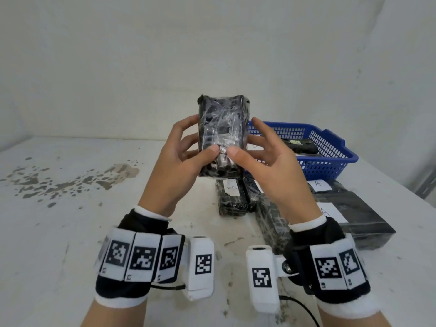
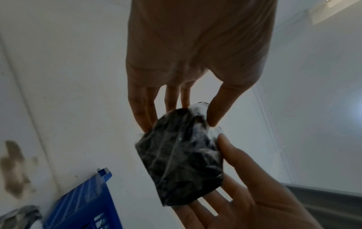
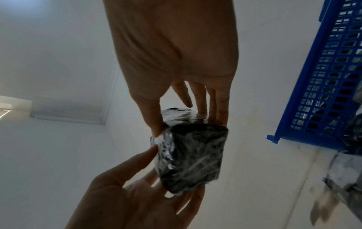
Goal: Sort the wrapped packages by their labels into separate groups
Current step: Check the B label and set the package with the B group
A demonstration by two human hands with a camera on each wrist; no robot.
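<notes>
Both hands hold one black package (image 1: 221,135) wrapped in clear film, upright and lifted above the desk (image 1: 70,232), in front of the pale wall. The left hand (image 1: 179,161) grips it from its left side: the thumb presses on the near face low down, and the fingers curl round behind. The right hand (image 1: 271,159) grips it from the other side in the same way, thumb on the near face just beside the left thumb, fingers spread behind and along the right edge. So each grip is closed round the package, and the side turned to the head camera shows no label. In the left wrist view the package (image 2: 180,156) sits between the left fingers above and the right hand (image 2: 245,198) below; the right wrist view shows the same hold mirrored, with the package (image 3: 192,155) pinched by the right thumb and fingers and the left hand (image 3: 137,193) under it. A blue basket (image 1: 330,152) stands on the desk to the right, behind the hands, with at least one more black package inside it. Nearer, on the desk, lie other black packages: one narrow one (image 1: 232,197) under the raised hands with a white label that cannot be read for certain, and to the right larger ones bearing white labels marked A (image 1: 317,185). Grey-brown stains (image 1: 70,180) mark the desk on the left.
</notes>
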